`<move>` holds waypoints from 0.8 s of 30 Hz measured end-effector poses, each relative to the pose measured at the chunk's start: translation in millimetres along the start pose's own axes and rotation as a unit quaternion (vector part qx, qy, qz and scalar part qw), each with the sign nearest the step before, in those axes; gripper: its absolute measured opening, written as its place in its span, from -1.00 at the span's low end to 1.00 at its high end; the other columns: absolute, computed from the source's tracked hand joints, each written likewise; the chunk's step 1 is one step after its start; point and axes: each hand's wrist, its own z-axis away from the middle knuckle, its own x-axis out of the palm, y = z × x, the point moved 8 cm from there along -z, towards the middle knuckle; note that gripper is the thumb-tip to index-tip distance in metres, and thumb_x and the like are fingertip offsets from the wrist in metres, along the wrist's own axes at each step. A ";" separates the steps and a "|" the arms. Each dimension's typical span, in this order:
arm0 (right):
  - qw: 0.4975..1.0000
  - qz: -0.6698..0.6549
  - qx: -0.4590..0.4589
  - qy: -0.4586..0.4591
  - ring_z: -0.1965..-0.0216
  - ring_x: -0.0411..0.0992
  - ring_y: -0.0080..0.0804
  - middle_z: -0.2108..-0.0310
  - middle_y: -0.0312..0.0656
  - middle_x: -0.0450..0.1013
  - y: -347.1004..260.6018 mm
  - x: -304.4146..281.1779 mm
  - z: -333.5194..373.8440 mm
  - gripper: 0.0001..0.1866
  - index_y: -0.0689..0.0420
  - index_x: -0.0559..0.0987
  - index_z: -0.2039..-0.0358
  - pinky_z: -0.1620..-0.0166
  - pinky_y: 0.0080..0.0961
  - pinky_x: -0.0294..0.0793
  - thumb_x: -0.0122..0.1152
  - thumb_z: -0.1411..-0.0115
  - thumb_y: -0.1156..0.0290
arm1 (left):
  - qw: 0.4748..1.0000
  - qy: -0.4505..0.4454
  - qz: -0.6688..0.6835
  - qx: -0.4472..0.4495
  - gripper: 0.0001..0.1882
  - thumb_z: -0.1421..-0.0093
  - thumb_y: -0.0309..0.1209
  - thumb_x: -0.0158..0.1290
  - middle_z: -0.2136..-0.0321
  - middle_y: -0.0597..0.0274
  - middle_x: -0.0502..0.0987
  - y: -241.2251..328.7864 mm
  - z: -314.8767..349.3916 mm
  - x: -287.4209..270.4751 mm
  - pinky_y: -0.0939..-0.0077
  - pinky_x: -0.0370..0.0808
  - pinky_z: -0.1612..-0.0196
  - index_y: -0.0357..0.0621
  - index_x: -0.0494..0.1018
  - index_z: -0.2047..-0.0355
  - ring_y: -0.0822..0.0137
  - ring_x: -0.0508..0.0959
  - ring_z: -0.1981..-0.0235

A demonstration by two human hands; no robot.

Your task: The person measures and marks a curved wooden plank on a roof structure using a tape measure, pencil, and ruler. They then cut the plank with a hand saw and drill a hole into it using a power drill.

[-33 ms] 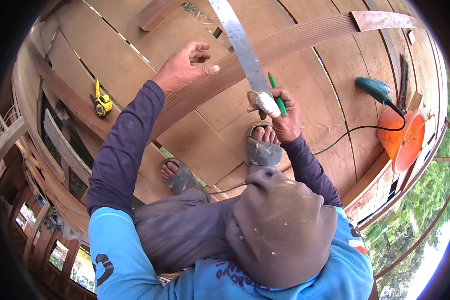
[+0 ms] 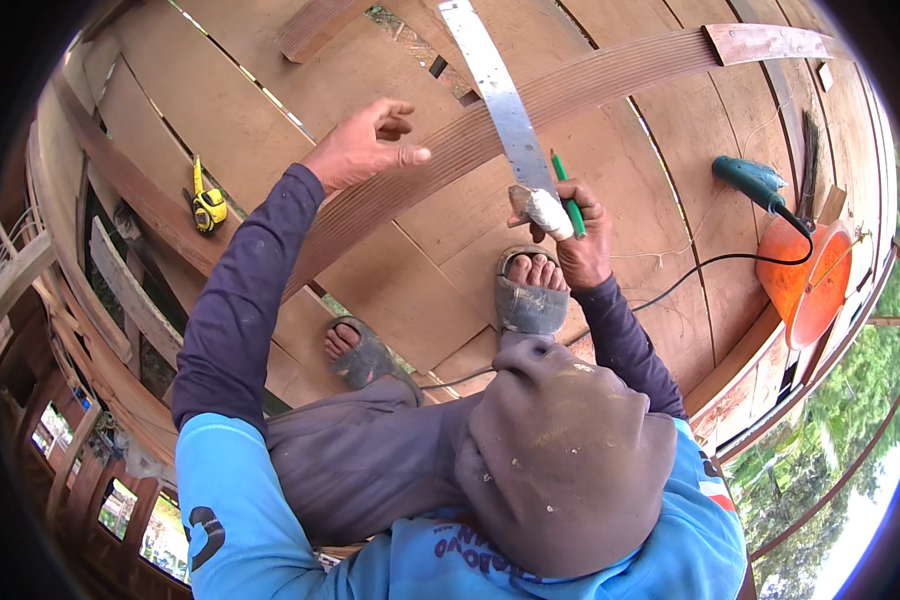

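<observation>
My right hand [image 2: 587, 228] is closed round the white-wrapped wooden handle of a handsaw [image 2: 500, 110], with a green pencil [image 2: 570, 197] held along with it. The saw's long flat steel blade points away from me, crossing above a long reddish-brown plank [image 2: 420, 188]; its teeth are too small to make out. My left hand [image 2: 363, 148] hovers by the plank's far edge, thumb stretched out and fingers loosely curled, with nothing in it. To its left, a yellow tape measure [image 2: 209, 210] sits with a short length of tape drawn out.
A teal corded power tool [image 2: 750, 183] lies at the right beside an orange cone-shaped container [image 2: 820, 290]. Its black cord runs across the floorboards [image 2: 450, 240] towards my sandalled feet [image 2: 530, 295]. Gaps show between boards. A short plank [image 2: 315, 28] lies at the far side.
The saw and pencil have shifted slightly right and towards me, bringing the blade's far end into view. My left hand has drifted a little to the left.
</observation>
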 end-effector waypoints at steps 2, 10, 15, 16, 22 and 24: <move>0.999 0.026 -0.021 -0.010 0.31 0.61 -0.49 0.23 -0.13 0.65 0.4 -19.4 5.7 -0.77 0.17 0.52 0.11 0.29 -0.58 0.57 0.36 -0.27 0.48 | 0.994 -0.083 -0.060 -0.046 0.00 -0.05 0.14 0.41 -0.12 -0.35 0.50 -27.8 8.9 3.9 0.32 0.44 -0.25 -0.46 0.37 -0.23 0.00 0.50 -0.23; 0.998 -0.010 -0.060 -0.019 0.36 0.59 -0.49 0.27 -0.09 0.65 -5.2 4.7 2.3 -0.72 0.17 0.53 0.10 0.29 -0.56 0.57 0.40 -0.28 0.35 | 0.979 -0.044 -0.200 -0.017 0.00 0.03 0.18 0.43 0.03 -0.39 0.57 -14.4 25.5 5.3 0.15 0.52 -0.11 -0.56 0.42 -0.08 -0.15 0.60 -0.06; 0.997 -0.058 -0.013 -0.056 0.29 0.60 -0.57 0.28 -0.20 0.66 0.5 35.4 -2.5 -0.85 0.14 0.60 0.17 0.32 -0.58 0.54 0.36 -0.30 0.44 | 0.950 -0.020 -0.311 -0.014 -0.27 0.03 0.06 0.43 0.29 -0.35 0.59 14.7 43.0 23.4 0.04 0.54 0.13 -0.42 0.46 0.23 -0.26 0.62 0.20; 0.997 -0.046 0.004 -0.053 0.31 0.59 -0.58 0.31 -0.23 0.66 6.7 38.7 -3.4 -0.87 0.14 0.60 0.18 0.32 -0.59 0.54 0.36 -0.30 0.44 | 0.943 -0.015 -0.332 -0.018 -0.30 0.03 0.03 0.43 0.29 -0.35 0.59 16.9 44.9 26.5 0.02 0.54 0.15 -0.42 0.45 0.24 -0.29 0.61 0.22; 0.995 -0.044 0.057 -0.068 0.27 0.58 -0.61 0.30 -0.24 0.67 26.9 44.5 0.4 -0.82 0.16 0.61 0.13 0.26 -0.61 0.53 0.37 -0.32 0.40 | 0.913 -0.011 -0.408 0.013 -0.43 -0.01 -0.07 0.40 0.41 -0.21 0.60 14.5 52.5 45.7 0.00 0.57 0.24 -0.26 0.38 0.27 -0.21 0.65 0.30; 0.995 -0.021 0.066 -0.075 0.25 0.59 -0.59 0.28 -0.22 0.67 27.1 45.6 -3.9 -0.84 0.17 0.60 0.16 0.23 -0.59 0.55 0.35 -0.34 0.39 | 0.914 -0.016 -0.406 0.007 -0.43 -0.01 -0.09 0.39 0.42 -0.19 0.59 14.8 49.9 46.0 -0.02 0.56 0.25 -0.25 0.37 0.26 -0.21 0.64 0.32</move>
